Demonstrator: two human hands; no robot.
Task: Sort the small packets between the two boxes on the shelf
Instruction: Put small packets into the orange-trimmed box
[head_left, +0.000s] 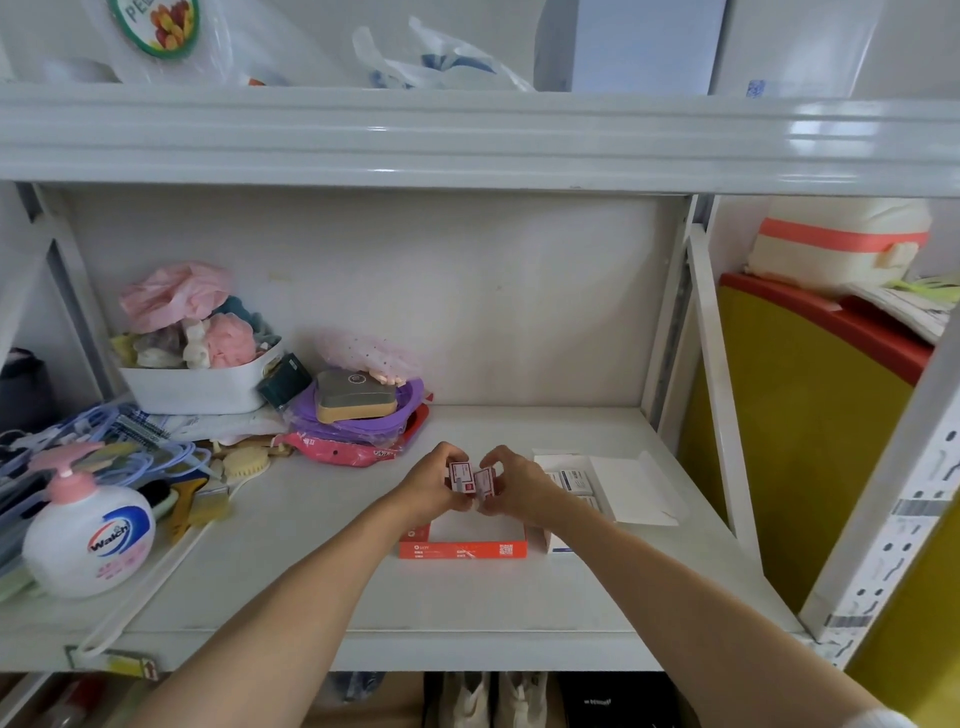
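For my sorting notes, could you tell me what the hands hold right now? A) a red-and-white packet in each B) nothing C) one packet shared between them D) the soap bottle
A: the left hand and right hand each grip a small red-and-white packet above the orange box.

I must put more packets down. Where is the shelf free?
Free: the shelf front, before the red box, and the back strip by the wall. Crowded: the left, around the soap bottle and basket. The white box fills the right.
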